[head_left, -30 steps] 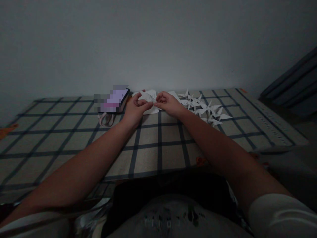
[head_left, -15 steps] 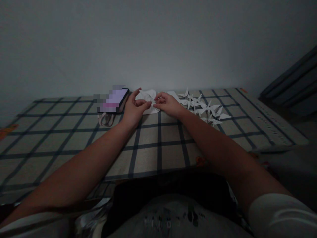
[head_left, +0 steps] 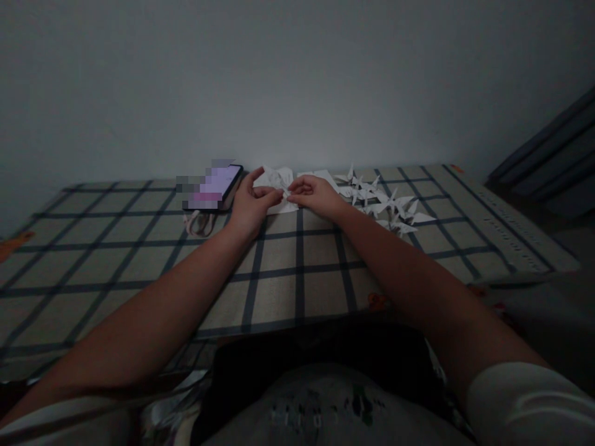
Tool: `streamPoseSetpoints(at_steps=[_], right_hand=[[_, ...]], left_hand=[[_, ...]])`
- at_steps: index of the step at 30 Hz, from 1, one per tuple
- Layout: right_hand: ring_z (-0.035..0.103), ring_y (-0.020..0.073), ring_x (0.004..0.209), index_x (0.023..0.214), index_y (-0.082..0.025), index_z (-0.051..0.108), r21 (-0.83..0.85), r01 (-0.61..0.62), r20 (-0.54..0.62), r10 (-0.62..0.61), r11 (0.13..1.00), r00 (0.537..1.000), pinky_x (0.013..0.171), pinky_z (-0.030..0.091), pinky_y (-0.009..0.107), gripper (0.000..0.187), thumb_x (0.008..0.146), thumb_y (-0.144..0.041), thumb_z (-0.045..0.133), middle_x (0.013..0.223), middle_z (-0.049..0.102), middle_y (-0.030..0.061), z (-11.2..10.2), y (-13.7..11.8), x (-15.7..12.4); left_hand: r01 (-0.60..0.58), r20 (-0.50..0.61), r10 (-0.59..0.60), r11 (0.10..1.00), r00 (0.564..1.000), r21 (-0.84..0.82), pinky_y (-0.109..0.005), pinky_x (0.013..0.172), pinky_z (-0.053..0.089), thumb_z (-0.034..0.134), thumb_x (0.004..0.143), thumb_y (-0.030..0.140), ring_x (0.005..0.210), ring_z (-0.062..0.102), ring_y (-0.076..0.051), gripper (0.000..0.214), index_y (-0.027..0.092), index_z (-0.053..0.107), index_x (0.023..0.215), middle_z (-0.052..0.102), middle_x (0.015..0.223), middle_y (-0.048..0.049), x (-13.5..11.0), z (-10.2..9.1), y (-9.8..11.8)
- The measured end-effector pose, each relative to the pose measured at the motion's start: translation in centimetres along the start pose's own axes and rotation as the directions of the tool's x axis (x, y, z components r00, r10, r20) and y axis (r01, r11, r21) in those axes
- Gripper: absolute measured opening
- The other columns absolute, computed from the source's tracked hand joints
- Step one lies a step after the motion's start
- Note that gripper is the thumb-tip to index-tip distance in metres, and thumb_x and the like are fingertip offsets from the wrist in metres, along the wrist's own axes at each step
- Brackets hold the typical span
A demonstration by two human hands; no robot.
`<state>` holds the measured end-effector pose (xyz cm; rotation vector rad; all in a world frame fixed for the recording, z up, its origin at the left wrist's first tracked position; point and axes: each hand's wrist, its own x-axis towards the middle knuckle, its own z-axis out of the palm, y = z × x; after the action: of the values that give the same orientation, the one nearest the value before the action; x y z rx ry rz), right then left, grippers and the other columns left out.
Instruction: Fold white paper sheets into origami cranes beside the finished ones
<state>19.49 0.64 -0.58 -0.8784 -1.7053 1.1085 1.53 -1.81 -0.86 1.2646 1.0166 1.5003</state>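
Between my two hands, a small piece of folded white paper [head_left: 285, 194] is pinched, partly hidden by the fingertips. My left hand [head_left: 251, 199] grips it from the left with thumb and fingers, its index finger raised. From the right, my right hand [head_left: 316, 195] pinches it with thumb and index finger, the other fingers curled. White paper sheets [head_left: 320, 178] lie flat behind and under the hands. To the right of my right hand lies a loose cluster of several folded paper cranes [head_left: 395, 209].
A phone [head_left: 216, 186] with a lit screen stands left of my left hand, a pale strap [head_left: 199, 224] looped before it. The checked tablecloth [head_left: 279, 254] covers the table, which meets a plain wall [head_left: 297, 87] at the back. A dark curtain [head_left: 553, 155] hangs at right.
Both hands stay almost in place. The fingertips shift slightly on the folded paper, and my right hand's fingers tilt a little.
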Motion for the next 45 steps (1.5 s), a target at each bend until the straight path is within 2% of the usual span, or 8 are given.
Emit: streamPoseSetpoints(at_steps=[10,13,18,28,33,39,45], right_hand=[[0.06,0.0121,0.073,0.091,-0.018,0.059,-0.018,0.041,-0.004,-0.041,0.999,0.999,0.068,0.05,0.026,0.022,0.075,-0.02,0.075,0.078,0.062,-0.0019,0.2,0.5,0.2],[0.059,0.0119,0.073,0.091,-0.019,0.056,-0.03,0.066,-0.018,-0.067,0.997,0.998,0.068,0.049,0.026,0.023,0.076,-0.021,0.073,0.079,0.06,-0.0023,0.3,0.5,0.3],[0.059,0.0112,0.072,0.092,-0.02,0.053,-0.004,0.082,-0.051,-0.082,0.997,0.995,0.065,0.046,0.024,0.025,0.075,-0.02,0.072,0.077,0.059,-0.0035,0.2,0.6,0.4],[0.06,0.0096,0.063,0.094,-0.023,0.051,0.159,0.028,-0.077,-0.016,0.987,0.997,0.062,0.049,0.023,0.027,0.076,-0.017,0.071,0.069,0.061,-0.0077,0.3,0.7,0.5],[0.061,0.0094,0.066,0.092,-0.023,0.053,0.193,0.026,-0.113,-0.004,0.981,0.994,0.062,0.048,0.022,0.026,0.076,-0.017,0.072,0.07,0.061,-0.0074,0.5,0.5,0.4],[0.06,0.0097,0.066,0.093,-0.023,0.053,0.205,0.022,-0.078,-0.006,0.979,0.997,0.06,0.046,0.021,0.029,0.074,-0.019,0.075,0.071,0.062,-0.0068,0.6,0.2,0.2],[0.063,0.0119,0.071,0.102,-0.024,0.054,0.263,-0.072,-0.078,0.095,0.962,0.992,0.062,0.048,0.023,0.031,0.08,-0.026,0.074,0.078,0.065,-0.0044,0.6,-0.5,0.0]], left_hand=[[-0.026,-0.001,0.026,0.999,1.0,-0.022,-0.028,0.08,0.056,0.086,0.064,0.022,0.071,0.069,-0.014,0.081,0.022,0.052,0.138,0.072,0.079,0.0004,-0.2,0.2,0.0],[-0.032,0.024,0.033,0.999,0.999,-0.036,-0.027,0.079,0.056,0.086,0.065,0.022,0.073,0.07,-0.014,0.083,0.021,0.05,0.14,0.073,0.081,-0.0001,-0.3,0.3,0.0],[0.036,0.115,-0.035,0.999,0.993,-0.01,-0.028,0.078,0.056,0.086,0.065,0.02,0.073,0.072,-0.014,0.088,0.018,0.046,0.143,0.076,0.083,-0.0005,-0.2,0.2,-0.4],[0.097,0.214,-0.089,0.995,0.973,-0.028,-0.031,0.08,0.057,0.083,0.066,0.016,0.073,0.073,-0.015,0.09,0.015,0.042,0.146,0.076,0.078,0.0007,-0.5,0.3,-0.2],[0.104,0.226,-0.088,0.993,0.97,-0.061,-0.031,0.082,0.057,0.085,0.065,0.018,0.074,0.073,-0.014,0.09,0.015,0.042,0.144,0.076,0.08,0.0004,-0.3,0.2,-0.6],[0.1,0.22,-0.081,0.992,0.972,-0.077,-0.031,0.082,0.057,0.087,0.065,0.019,0.073,0.072,-0.014,0.088,0.018,0.043,0.142,0.076,0.08,0.0009,0.0,0.1,-1.1],[0.1,0.238,-0.096,0.995,0.966,-0.004,-0.031,0.08,0.057,0.082,0.065,0.018,0.071,0.072,-0.014,0.092,0.016,0.04,0.146,0.076,0.079,0.0005,-0.4,0.2,-0.2]])
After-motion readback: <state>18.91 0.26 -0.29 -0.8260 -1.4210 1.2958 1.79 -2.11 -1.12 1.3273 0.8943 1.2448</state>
